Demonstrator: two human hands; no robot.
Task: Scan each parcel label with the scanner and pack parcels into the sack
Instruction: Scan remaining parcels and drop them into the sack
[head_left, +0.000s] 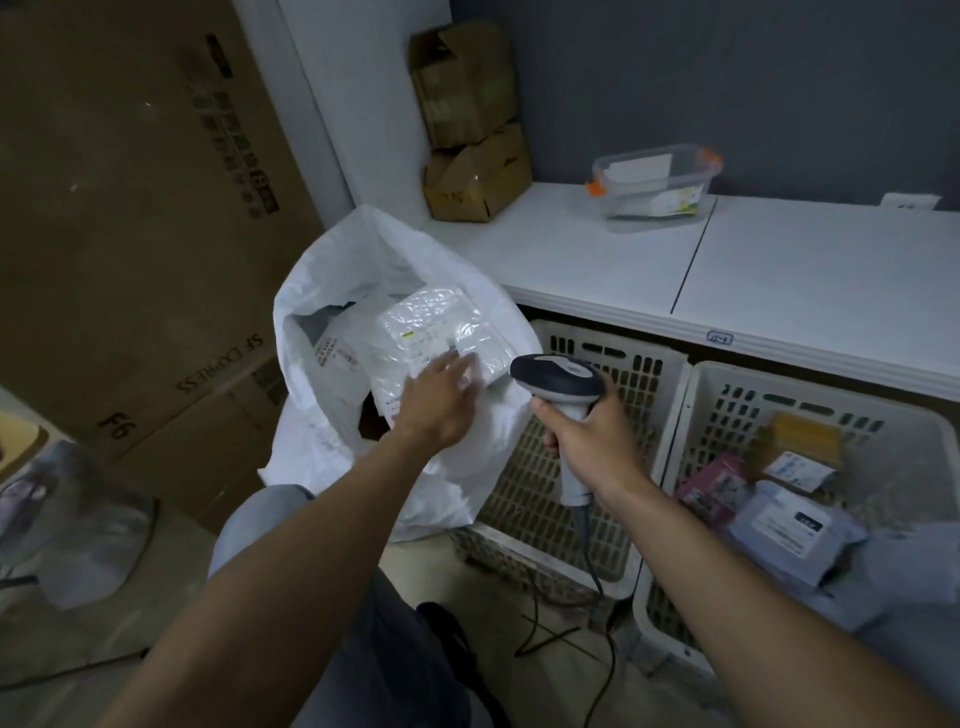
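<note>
A white woven sack (332, 291) stands open on the floor at centre left. A white bubble-wrap parcel (441, 332) with a printed label lies in its mouth on top of other parcels. My left hand (441, 400) hovers over the parcel's near edge with fingers spread; whether it still touches the parcel is unclear. My right hand (587, 441) grips the handle of a grey and dark blue scanner (558, 387), head pointing toward the sack, cable trailing to the floor. Several more parcels (789, 514) lie in a white basket (717, 395) at right.
A second white plastic basket (618, 374) sits between sack and parcel basket, under a white counter (675, 270). On the counter are cardboard boxes (472, 171) and a clear plastic tub (654, 182). Large cardboard cartons (130, 234) fill the left side. Cables cross the floor.
</note>
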